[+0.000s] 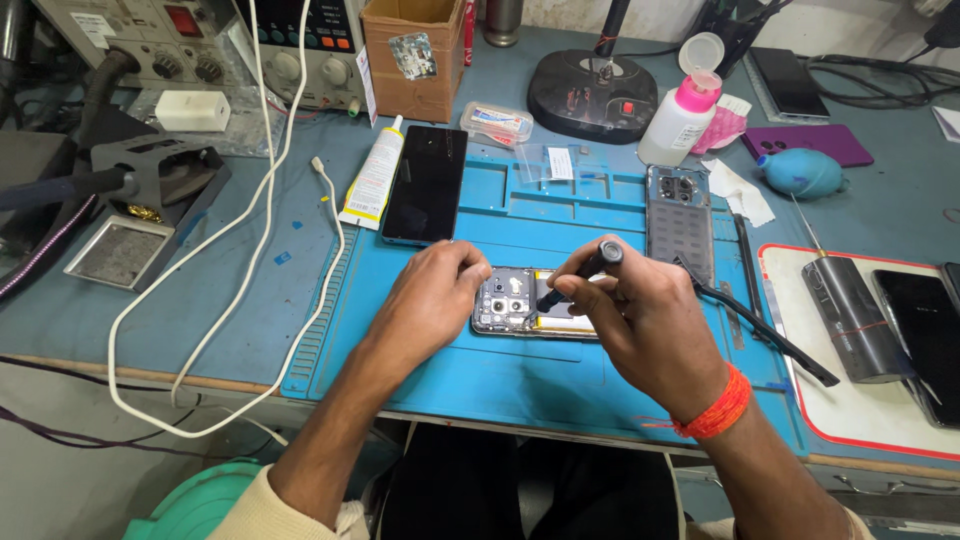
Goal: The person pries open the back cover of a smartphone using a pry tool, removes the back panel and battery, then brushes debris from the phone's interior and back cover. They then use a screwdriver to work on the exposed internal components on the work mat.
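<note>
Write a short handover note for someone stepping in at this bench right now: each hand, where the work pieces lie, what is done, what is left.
Left hand: steadies the opened phone by its camera end, on the blue mat.
Right hand: grips a black screwdriver, tip down on the phone's inner board.
Screen panel lies face up behind the left hand; the removed back cover lies behind the right hand.
Done: phone opened, cover off.
Left: work on the board is under way; which screw, I cannot tell.

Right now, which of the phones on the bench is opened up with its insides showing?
The opened phone between the left hand and right hand, camera modules exposed. The black phone behind it lies intact, and the back cover is only a shell.
</note>
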Demonstrator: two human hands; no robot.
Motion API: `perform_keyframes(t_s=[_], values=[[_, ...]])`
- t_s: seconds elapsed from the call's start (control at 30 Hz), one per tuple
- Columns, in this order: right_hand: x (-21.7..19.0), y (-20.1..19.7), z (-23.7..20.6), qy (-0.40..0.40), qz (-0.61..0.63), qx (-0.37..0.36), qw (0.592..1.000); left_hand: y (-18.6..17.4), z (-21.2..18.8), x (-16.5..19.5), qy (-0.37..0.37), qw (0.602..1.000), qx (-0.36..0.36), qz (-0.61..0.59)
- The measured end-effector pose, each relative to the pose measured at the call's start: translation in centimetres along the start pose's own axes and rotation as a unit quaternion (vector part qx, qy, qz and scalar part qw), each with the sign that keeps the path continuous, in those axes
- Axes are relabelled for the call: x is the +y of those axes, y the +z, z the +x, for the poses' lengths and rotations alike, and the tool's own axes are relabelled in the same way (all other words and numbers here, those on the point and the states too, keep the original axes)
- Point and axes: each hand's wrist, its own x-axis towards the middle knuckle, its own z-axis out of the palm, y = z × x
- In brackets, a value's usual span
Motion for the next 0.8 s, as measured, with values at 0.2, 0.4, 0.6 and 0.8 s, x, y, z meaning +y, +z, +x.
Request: perform_keyframes(t_s=[0.2,0.4,0.6,0.8], values=[[0.1,0.0,0.0,0.008,0.004,-0.009,1.0,-3.3,-0.2,0.6,-0.106,0.991,0.074,-0.02],[0.6,-1.1,0.5,-0.066,0.111,0.082,0.988,-8.6,-4.6,0.5,-0.095,0.987,0.095,-0.092],[1.3,-1.1,1.5,-0.05,0.099,0.083,0.99,-15.5,-13.7,-3.7,-0.118,0.992,0.029,0.017],[1.6,-0.3,0.9,-0.136,0.051,0.053,0.988,-21.4,-23.0,-13.4,-0.196,0.974,0.043,0.106]])
